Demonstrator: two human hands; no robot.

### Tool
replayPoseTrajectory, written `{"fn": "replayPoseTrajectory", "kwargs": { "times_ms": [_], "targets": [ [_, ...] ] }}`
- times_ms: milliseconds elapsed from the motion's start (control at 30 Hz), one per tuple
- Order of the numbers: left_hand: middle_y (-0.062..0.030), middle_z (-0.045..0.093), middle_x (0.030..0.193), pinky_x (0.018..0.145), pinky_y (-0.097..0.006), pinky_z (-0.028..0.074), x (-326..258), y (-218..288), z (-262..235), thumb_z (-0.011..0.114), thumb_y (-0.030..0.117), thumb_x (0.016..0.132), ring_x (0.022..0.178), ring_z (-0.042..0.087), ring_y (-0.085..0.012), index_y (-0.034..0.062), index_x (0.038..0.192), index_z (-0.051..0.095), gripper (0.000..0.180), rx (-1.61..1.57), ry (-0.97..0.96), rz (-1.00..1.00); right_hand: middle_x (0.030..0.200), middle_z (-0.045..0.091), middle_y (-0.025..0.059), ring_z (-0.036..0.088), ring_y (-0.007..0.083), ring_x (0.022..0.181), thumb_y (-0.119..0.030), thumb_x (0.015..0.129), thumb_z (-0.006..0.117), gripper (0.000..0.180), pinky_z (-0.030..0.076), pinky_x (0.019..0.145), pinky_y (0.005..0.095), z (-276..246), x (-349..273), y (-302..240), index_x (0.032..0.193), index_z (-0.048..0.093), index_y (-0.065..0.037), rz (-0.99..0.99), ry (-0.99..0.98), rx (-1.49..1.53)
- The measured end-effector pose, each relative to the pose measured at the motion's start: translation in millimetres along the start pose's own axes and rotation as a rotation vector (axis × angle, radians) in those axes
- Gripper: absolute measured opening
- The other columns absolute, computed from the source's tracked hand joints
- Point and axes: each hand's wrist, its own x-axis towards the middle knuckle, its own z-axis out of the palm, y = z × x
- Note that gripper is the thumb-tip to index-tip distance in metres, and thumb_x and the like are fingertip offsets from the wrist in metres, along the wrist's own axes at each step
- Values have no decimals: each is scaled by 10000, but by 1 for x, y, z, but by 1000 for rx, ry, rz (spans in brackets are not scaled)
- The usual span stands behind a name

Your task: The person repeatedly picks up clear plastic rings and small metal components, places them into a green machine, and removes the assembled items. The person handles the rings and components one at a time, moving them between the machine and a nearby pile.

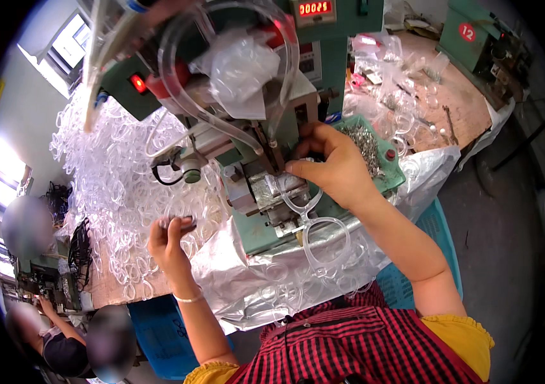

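A clear plastic eyeglass frame (306, 240) sits at the front of a green bench machine (279, 192). One rim hangs toward me; the other reaches up under the machine's tool. My right hand (339, 166) is closed beside that tool, thumb and forefinger pinching at the frame's upper end; the exact contact is hidden. To the left of the machine, my left hand (171, 246) is raised with curled fingers at the edge of a heap of clear eyeglass frames (125, 173). Something dark shows at its fingertips. What it holds, if anything, is unclear.
A green tray (391, 173) of small metal parts stands right of the machine. Clear tubes (167, 57) loop above it. Shiny plastic sheeting (221, 269) covers the table's front edge. Blue crates (164, 336) stand below. Another green machine (471, 45) is far right; people work at far left.
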Motion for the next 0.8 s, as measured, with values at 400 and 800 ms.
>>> {"fn": "replayPoseTrajectory", "kwargs": {
  "times_ms": [400, 800],
  "targets": [
    [-100, 624, 763, 580, -229, 458, 18, 117, 87, 510, 171, 979, 610, 593, -112, -36, 974, 562, 213, 96, -80, 552, 904, 634, 51, 596, 106, 845, 61, 725, 693, 495, 483, 771, 240, 19, -4, -8, 1187, 522, 15, 11, -5, 343],
    [-69, 606, 829, 685, -339, 584, -37, 104, 123, 711, 215, 770, 718, 565, -189, 76, 855, 590, 202, 528, -680, 1337, 1005, 648, 101, 593, 298, 962, -128, 725, 726, 347, 465, 842, 399, -57, -68, 13, 1056, 648, -56, -211, 317, -894]
  ]
}}
